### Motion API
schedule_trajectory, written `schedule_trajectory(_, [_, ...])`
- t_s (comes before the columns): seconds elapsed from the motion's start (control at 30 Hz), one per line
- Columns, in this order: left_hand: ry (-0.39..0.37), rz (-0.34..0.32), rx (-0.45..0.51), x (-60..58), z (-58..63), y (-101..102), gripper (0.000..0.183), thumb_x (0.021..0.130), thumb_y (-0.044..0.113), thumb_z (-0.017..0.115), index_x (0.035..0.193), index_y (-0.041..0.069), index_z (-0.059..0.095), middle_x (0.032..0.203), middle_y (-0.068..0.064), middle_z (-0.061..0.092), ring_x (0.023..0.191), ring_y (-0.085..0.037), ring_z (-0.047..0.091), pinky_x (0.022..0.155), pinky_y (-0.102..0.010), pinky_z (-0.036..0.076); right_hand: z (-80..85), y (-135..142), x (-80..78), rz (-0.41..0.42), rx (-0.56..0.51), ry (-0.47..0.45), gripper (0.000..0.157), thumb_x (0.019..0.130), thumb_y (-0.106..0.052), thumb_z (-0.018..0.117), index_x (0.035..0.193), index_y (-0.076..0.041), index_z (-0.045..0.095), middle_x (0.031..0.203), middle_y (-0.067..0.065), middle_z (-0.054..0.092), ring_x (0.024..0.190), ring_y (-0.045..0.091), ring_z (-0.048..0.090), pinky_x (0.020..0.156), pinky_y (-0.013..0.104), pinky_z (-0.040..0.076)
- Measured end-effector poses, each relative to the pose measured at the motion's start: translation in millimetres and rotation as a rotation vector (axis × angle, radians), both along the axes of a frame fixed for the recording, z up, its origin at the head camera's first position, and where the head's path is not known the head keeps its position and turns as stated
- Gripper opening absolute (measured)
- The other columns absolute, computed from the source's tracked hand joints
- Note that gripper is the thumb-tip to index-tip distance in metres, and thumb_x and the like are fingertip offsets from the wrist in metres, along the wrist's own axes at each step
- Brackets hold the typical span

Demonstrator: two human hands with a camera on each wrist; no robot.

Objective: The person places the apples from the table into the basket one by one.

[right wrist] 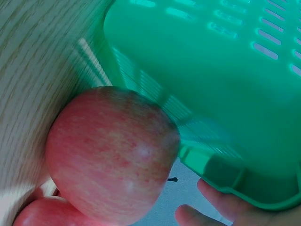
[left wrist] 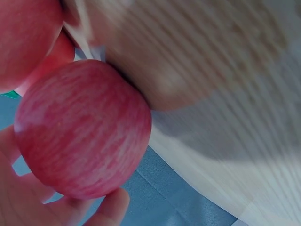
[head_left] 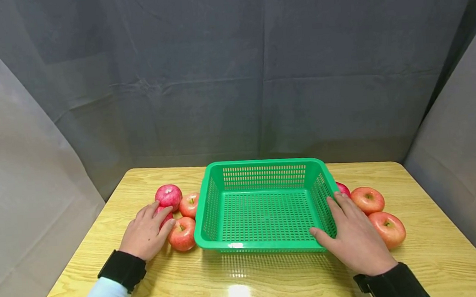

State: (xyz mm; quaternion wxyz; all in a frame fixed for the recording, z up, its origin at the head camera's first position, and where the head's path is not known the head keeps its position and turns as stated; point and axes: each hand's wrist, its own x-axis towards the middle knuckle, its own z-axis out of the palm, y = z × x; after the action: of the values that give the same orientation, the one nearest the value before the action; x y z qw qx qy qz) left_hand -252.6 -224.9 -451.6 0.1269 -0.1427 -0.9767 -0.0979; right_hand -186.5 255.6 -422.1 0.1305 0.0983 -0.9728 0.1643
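My left hand (head_left: 146, 233) lies over a red apple (left wrist: 84, 132) in the cluster left of the basket, its fingers spread. In the left wrist view the fingertips (left wrist: 115, 203) are right at the apple's edge. Close by it are a darker red apple (head_left: 168, 196) and two paler ones. At the right front corner of the green plastic basket (head_left: 265, 246) is my right hand (head_left: 358, 239), its fingers extended over the rim and the thumb overlapping the inside. Beside that hand stands an apple (right wrist: 113, 155), close against the basket's outer wall. The basket holds nothing.
On the right of the basket, partly behind the right hand, are a reddish apple (head_left: 368, 200), a paler one (head_left: 388, 228) and a red one (head_left: 342, 189) half hidden by the rim. A wooden table (head_left: 181, 290) carries everything. Grey cloth (head_left: 234, 98) hangs behind and at both sides.
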Motion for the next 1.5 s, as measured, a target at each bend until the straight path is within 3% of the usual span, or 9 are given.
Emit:
schedule_trajectory(0.7, [0.022, 0.013, -0.009, -2.4, -2.2, -5, 0.045, 0.091, 0.032, 0.06, 0.133, 0.014, 0.054, 0.135, -0.022, 0.044, 0.12, -0.042, 0.036, 0.088, -0.066, 0.04, -0.7, 0, 0.4, 0.001, -0.001, -0.002, 0.093, 0.084, -0.067, 0.052, 0.142, 0.003, 0.033, 0.147, 0.024, 0.026, 0.133, 0.038, 0.02, 0.102, 0.063, 0.025])
schedule_trajectory(1.03, [0.05, 0.008, -0.022, -4.2, -2.1, -8, 0.048, 0.086, 0.03, 0.067, 0.13, 0.012, 0.056, 0.124, -0.025, 0.049, 0.11, -0.041, 0.044, 0.085, -0.062, 0.045, 0.5, 0, -0.1, 0.001, 0.005, 0.008, 0.092, 0.084, -0.066, 0.054, 0.141, 0.004, 0.035, 0.147, 0.024, 0.028, 0.132, 0.037, 0.021, 0.102, 0.063, 0.025])
schedule_trajectory(1.3, [0.009, 0.028, -0.033, -3.0, 3.2, -9, 0.05, 0.082, 0.03, 0.07, 0.128, 0.013, 0.058, 0.122, -0.025, 0.048, 0.104, -0.042, 0.046, 0.079, -0.061, 0.049, 2.2, 0, 0.3, 0.0, 0.004, -0.021, 0.095, 0.084, -0.068, 0.051, 0.143, 0.004, 0.032, 0.147, 0.024, 0.026, 0.132, 0.038, 0.02, 0.102, 0.064, 0.025])
schedule_trajectory(1.5, [-0.067, 0.042, -0.065, -1.2, 11.1, -12, 0.059, 0.078, 0.034, 0.074, 0.131, 0.015, 0.055, 0.129, -0.025, 0.045, 0.109, -0.044, 0.044, 0.074, -0.064, 0.05, 2.7, 1, -0.5, 0.002, 0.002, -0.036, 0.094, 0.085, -0.066, 0.053, 0.143, 0.004, 0.032, 0.147, 0.024, 0.026, 0.132, 0.039, 0.019, 0.101, 0.065, 0.025])
